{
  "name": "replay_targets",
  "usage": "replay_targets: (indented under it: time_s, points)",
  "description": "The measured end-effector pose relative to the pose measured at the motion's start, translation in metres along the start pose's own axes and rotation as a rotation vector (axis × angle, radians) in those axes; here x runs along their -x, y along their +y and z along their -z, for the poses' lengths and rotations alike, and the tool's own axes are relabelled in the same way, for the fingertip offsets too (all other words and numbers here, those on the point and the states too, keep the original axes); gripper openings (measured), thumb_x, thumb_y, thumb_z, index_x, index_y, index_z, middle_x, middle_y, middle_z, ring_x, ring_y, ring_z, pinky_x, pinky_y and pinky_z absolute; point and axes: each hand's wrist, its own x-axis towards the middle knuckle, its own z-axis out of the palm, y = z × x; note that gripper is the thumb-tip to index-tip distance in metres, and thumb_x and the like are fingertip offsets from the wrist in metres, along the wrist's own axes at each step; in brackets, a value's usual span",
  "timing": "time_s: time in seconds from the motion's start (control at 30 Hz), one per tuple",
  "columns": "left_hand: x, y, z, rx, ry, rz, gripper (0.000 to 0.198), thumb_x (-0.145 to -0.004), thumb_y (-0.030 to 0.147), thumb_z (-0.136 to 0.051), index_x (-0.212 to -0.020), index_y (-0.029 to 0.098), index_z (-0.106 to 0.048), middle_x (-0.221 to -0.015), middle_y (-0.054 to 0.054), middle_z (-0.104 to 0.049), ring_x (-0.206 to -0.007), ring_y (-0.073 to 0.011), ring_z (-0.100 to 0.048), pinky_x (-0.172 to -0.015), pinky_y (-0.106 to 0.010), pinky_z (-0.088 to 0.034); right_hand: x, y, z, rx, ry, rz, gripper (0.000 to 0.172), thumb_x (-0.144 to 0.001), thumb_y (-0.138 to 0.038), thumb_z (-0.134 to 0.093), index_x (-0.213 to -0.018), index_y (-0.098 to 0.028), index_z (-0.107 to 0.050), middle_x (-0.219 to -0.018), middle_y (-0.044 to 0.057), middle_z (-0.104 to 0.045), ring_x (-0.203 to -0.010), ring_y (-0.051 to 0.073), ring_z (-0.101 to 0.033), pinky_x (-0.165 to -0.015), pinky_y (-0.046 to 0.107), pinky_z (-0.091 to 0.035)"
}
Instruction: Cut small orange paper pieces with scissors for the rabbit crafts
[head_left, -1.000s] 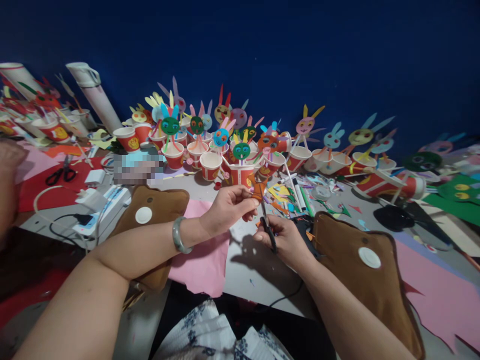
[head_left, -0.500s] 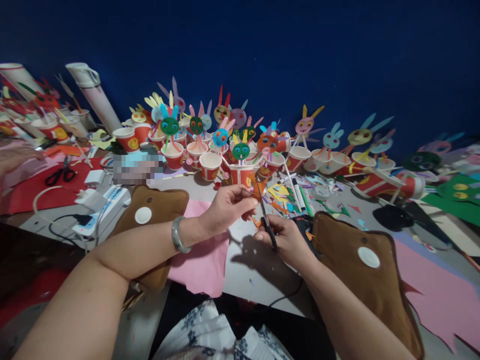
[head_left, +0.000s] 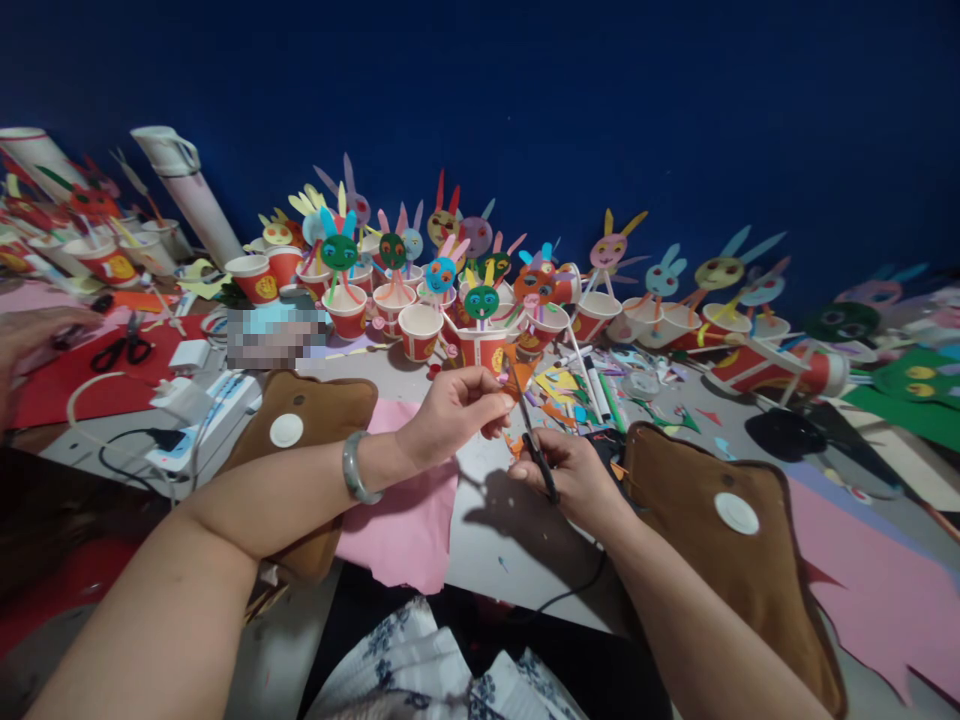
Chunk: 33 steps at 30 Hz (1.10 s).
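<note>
Along the table's [head_left: 472,565] back, red-and-white paper cups [head_left: 421,340], many with paper rabbit figures [head_left: 481,302] rising from them; one tipped cup [head_left: 780,368] lies right. Orange paper [head_left: 523,368], small, outline partly hidden, is above the table before the cups, pinched in left hand [head_left: 463,408]. Right hand [head_left: 574,478] grips black-handled scissors [head_left: 541,468], blades overlapping the paper.
</note>
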Motion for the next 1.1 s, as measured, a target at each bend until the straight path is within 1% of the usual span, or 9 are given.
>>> replay_targets:
  time_s: [0.4, 0.9, 1.1]
  points:
    - [-0.0008, -0.0005, 0.0008, -0.006, 0.005, -0.021, 0.019, -0.074, 0.021, -0.064, -0.063, 0.014, -0.051, -0.054, 0.001, -0.059, -0.046, -0.0054, -0.051, -0.049, -0.020, -0.043, 0.0003, 0.0016, 0.0011, -0.001, -0.009, -0.020, 0.051, -0.061, -0.059, -0.077, -0.055, -0.018, -0.048, -0.049, -0.005, -0.039, -0.048, 0.009, -0.034, -0.044, 0.023, -0.024]
    - [-0.0012, 0.0015, 0.0023, -0.030, 0.008, -0.063, 0.017, -0.073, 0.020, -0.064, -0.063, 0.015, -0.051, -0.053, 0.002, -0.058, -0.047, -0.0053, -0.050, -0.049, -0.020, -0.043, 0.0009, 0.0011, 0.0017, 0.003, -0.015, -0.013, 0.050, -0.063, -0.059, -0.076, -0.055, -0.018, -0.050, -0.049, -0.004, -0.042, -0.047, 0.009, -0.036, -0.043, 0.023, -0.026]
    - [-0.0012, 0.0018, 0.0022, -0.043, 0.020, -0.069, 0.016, -0.073, 0.018, -0.063, -0.062, 0.015, -0.051, -0.053, 0.002, -0.057, -0.047, -0.0055, -0.050, -0.049, -0.020, -0.044, 0.0004, 0.0037, 0.0020, -0.002, -0.015, -0.027, 0.048, -0.061, -0.058, -0.078, -0.055, -0.018, -0.051, -0.048, -0.004, -0.042, -0.047, 0.010, -0.036, -0.043, 0.024, -0.026]
